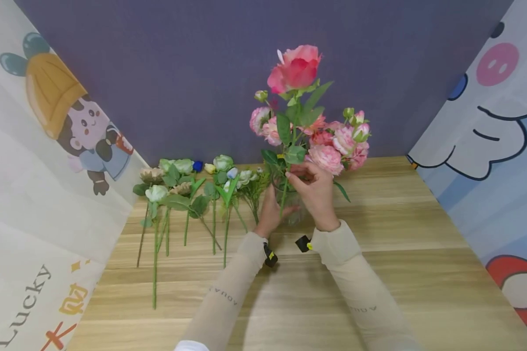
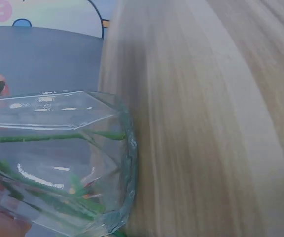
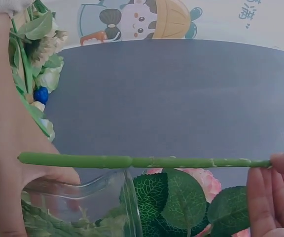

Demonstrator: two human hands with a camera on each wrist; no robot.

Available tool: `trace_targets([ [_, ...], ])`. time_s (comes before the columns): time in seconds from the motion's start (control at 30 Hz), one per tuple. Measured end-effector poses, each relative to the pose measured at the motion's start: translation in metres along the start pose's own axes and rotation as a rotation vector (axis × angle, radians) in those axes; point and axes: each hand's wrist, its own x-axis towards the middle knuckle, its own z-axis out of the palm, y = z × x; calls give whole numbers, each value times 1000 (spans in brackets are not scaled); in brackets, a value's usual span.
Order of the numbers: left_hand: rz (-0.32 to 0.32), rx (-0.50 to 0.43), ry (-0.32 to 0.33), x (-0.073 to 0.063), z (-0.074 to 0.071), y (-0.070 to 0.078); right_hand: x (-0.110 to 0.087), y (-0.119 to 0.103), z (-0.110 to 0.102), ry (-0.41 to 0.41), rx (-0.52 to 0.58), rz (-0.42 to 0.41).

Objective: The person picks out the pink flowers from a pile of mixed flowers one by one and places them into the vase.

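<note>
My right hand pinches the green stem of a tall pink artificial flower, which stands upright over the table. The stem's lower end hangs in front of the vase rim, overlapping my left hand in the right wrist view. With thumb and fingers spread round its side, my left hand holds a clear glass vase standing on the table. Green stems show inside the glass. Pink flowers lean out of the vase to the right, partly hidden by the right hand.
Left of the vase, several loose artificial flowers lie in a row, among them a white-green bloom, a blue bud and a leafy green sprig. A dark panel rises behind the wooden table; printed curtains flank both sides.
</note>
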Motion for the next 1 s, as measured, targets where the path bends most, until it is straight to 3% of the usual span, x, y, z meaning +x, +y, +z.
trace_targets([
  [0.13, 5, 5, 21, 0, 4, -11, 2, -1, -1, 6, 10, 10],
  [0.33, -85, 72, -1, -3, 10, -38, 8, -2, -5, -1, -16, 15],
  [0.57, -184, 45, -38, -4, 9, -44, 20, -4, -9, 4, -6, -58],
  [1.0, -140, 51, -39, -4, 9, -47, 40, 22, -14, 73, 87, -149],
])
